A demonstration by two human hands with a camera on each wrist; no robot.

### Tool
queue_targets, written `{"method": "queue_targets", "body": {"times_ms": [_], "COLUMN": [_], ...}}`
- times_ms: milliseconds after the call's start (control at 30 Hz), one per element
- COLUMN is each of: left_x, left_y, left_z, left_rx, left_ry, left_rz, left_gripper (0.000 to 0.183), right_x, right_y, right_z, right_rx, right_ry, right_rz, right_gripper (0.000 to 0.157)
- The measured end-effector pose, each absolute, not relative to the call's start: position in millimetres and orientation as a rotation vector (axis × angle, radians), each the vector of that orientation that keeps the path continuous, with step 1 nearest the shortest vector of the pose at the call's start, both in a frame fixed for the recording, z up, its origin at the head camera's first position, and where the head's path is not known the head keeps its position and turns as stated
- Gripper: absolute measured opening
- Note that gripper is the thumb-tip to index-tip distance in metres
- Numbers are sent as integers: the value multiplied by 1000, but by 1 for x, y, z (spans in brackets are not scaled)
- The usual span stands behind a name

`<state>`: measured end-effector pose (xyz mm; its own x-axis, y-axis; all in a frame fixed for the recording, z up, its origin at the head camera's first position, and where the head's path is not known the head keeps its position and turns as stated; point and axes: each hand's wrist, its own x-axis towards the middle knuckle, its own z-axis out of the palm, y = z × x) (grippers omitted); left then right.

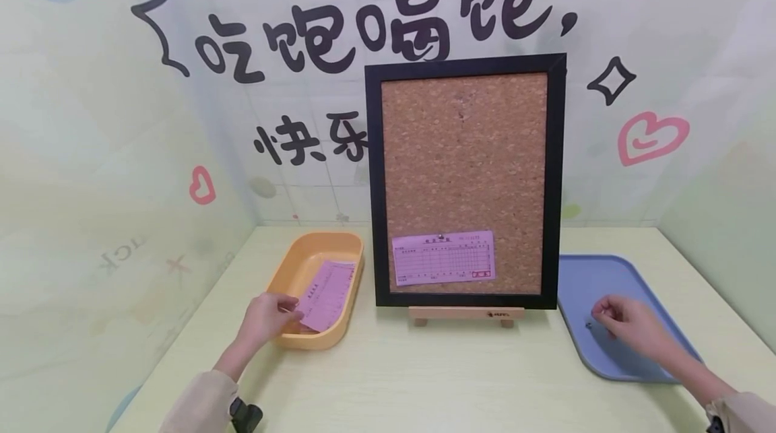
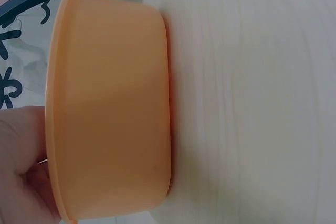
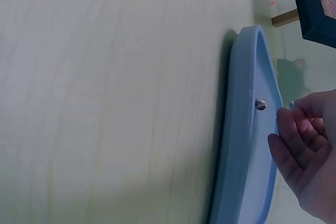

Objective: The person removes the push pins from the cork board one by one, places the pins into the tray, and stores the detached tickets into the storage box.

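Observation:
My left hand [image 1: 267, 318] reaches over the near left rim of an orange bin [image 1: 315, 239], thumb and fingers pinching the edge of a pink printed slip [image 1: 330, 288] inside it. In the left wrist view the bin's wall hides most of the fingers. Above the blue tray [image 1: 606, 268], my right hand [image 1: 633, 328] has thumb and forefinger together on a small push pin [image 3: 292, 104], mostly covered by the fingertips. Another silver push pin [image 3: 261, 104] lies in the tray just beside the fingers.
A black-framed cork board [image 1: 463, 163] stands on a small wooden easel [image 1: 467, 313] between bin and tray. One pink slip [image 1: 444, 261] is pinned low on its left side by a pin [image 1: 441, 237]. A printed wall sheet rises behind the table.

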<state>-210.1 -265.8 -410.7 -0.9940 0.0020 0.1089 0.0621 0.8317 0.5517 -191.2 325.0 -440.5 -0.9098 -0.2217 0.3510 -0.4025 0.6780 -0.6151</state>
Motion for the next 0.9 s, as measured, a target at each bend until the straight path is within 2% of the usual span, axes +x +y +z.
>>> {"method": "queue_targets", "body": {"times_ms": [333,900], "left_x": [-212,-213], "left_y": [-267,-267], "left_z": [-411,-414], "left_rx": [-202,-166], "left_ry": [-2963,-2914], "left_rz": [-752,-686], "left_gripper": [26,24], "right_x": [-188,-186], "right_y": [326,332], "right_z": [-447,-454], "right_rx": [510,533], "right_ry": [-2699,-2799], "right_rz": [1067,1114], "right_gripper": [6,4]}}
